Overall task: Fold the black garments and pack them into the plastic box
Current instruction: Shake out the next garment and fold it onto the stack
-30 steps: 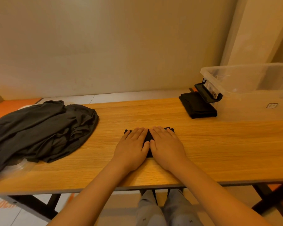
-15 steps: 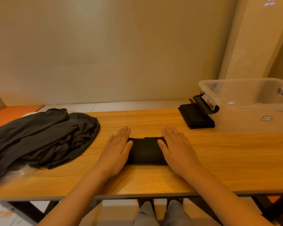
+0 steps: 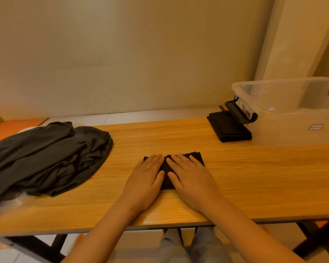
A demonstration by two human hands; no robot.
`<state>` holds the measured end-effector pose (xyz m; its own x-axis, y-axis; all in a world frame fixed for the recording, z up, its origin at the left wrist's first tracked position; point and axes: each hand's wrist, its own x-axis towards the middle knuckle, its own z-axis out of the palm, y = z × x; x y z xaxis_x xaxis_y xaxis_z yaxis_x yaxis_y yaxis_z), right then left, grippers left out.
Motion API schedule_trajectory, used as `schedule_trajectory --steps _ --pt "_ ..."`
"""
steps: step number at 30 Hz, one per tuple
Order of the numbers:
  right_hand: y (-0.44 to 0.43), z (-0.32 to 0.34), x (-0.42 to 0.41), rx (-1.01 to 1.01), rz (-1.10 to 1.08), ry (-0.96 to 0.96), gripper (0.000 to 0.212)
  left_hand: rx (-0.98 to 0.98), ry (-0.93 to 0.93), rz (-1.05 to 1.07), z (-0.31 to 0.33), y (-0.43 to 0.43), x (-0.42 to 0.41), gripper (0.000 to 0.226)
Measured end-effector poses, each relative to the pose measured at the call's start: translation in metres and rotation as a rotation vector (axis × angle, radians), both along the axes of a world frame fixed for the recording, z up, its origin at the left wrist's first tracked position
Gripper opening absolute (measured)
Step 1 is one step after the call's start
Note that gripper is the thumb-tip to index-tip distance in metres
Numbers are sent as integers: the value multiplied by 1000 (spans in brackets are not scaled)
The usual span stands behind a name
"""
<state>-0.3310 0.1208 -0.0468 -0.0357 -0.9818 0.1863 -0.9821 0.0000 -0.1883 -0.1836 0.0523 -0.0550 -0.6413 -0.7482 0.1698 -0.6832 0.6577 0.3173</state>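
A small folded black garment [image 3: 166,176] lies at the middle of the wooden table [image 3: 254,177]. My left hand [image 3: 145,181] and my right hand [image 3: 191,179] press flat on it side by side, fingers straight, covering most of it. A second folded black garment [image 3: 229,128] lies at the back right, against the clear plastic box [image 3: 292,112]. The box stands open at the table's right end with a black latch [image 3: 240,112] hanging off its near-left side. A heap of unfolded dark garments [image 3: 44,156] spreads over the left end of the table.
A crumpled clear plastic bag [image 3: 13,201] shows under the heap at the left. The wall runs close behind the table. My knees [image 3: 188,243] and the black table legs show below the front edge. Bare wood lies between the folded garment and the box.
Half a second ago my hands lay apart at the garment's two ends; now they are together on top of it, as they were a second ago.
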Motion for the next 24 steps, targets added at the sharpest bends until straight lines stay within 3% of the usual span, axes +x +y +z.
schedule_trajectory --steps 8,12,17,21,24 --pt "0 -1 -2 50 21 10 96 33 -53 2 5 0 -2 62" --pt "2 4 -7 107 59 39 56 49 -86 37 12 8 -4 55" --pt "19 14 -22 135 157 1 52 18 -218 202 18 48 -7 59" --pt "65 12 -14 -157 -25 -413 44 54 -182 296 28 78 0 66" --pt "100 0 4 -353 -211 -748 16 67 -102 344 34 76 4 64"
